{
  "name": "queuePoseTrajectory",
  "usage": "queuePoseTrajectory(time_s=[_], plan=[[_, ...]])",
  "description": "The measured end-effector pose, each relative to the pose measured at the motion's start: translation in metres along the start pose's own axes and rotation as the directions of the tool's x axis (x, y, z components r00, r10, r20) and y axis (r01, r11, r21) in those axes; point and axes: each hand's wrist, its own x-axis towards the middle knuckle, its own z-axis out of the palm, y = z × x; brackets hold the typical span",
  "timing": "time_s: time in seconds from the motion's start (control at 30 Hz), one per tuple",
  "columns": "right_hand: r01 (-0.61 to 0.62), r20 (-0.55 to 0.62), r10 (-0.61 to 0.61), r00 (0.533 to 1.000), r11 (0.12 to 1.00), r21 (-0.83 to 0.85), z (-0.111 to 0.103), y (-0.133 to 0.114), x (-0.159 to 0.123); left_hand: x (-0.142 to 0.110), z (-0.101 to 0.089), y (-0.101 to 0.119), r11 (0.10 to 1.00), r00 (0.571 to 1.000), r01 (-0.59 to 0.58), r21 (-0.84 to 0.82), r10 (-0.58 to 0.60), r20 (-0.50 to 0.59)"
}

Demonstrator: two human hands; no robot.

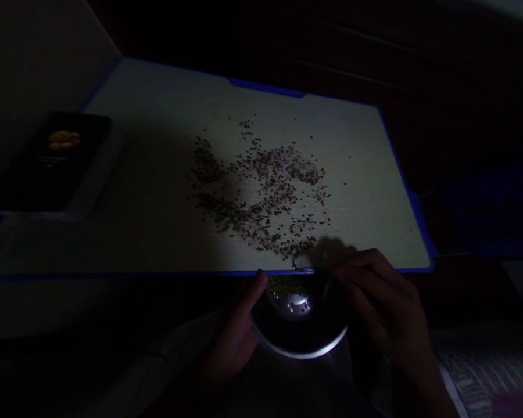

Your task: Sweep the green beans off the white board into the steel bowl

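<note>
Just below the near blue edge of the pale, blue-rimmed tray table (pixel 157 116), the left hand (pixel 233 342) grips a shiny round metal bowl (pixel 298 322), while the right hand (pixel 383 302), fingers pinched narrow, is nearer the scattered small green-brown seeds (pixel 265 191) lying beyond.

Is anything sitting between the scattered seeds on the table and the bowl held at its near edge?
Nothing visible does. The metal bowl sits just under the table edge, held by the left hand. The right hand rests at the rim beside the nearest seeds. The tabletop between is bare, though the picture is dim.
</note>
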Motion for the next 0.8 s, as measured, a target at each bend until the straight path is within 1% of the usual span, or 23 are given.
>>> queuePoseTrajectory(time_s=[0.1,0.23,0.4,0.47,0.67,0.8], plan=[[0.031,0.006,-0.031,1.000,0.999,-0.025,-0.001,0.001,-0.006,0.001,0.000,0.000,1.000,1.000,0.006,-0.009,-0.007,-0.024],[0.008,0.000,-0.008,1.000,0.999,-0.041,0.001,0.001,-0.010,-0.001,0.002,0.001,1.000,0.999,0.011,-0.012,-0.012,-0.037],[0.011,-0.024,-0.013,1.000,0.996,-0.089,0.005,0.000,-0.004,-0.003,0.004,0.001,1.000,1.000,0.001,-0.021,-0.001,0.009],[0.018,-0.011,-0.019,1.000,0.996,-0.091,0.006,-0.001,-0.002,-0.003,0.003,0.001,1.000,1.000,-0.002,-0.023,0.003,0.017],[0.085,0.028,-0.083,0.996,0.992,-0.088,0.007,-0.002,0.003,-0.001,-0.001,-0.002,1.000,0.999,-0.018,-0.012,0.017,-0.034],[0.120,0.055,-0.115,0.992,0.989,-0.085,0.006,-0.003,0.004,-0.001,-0.001,-0.002,0.999,0.999,-0.025,-0.036,0.023,-0.036]])
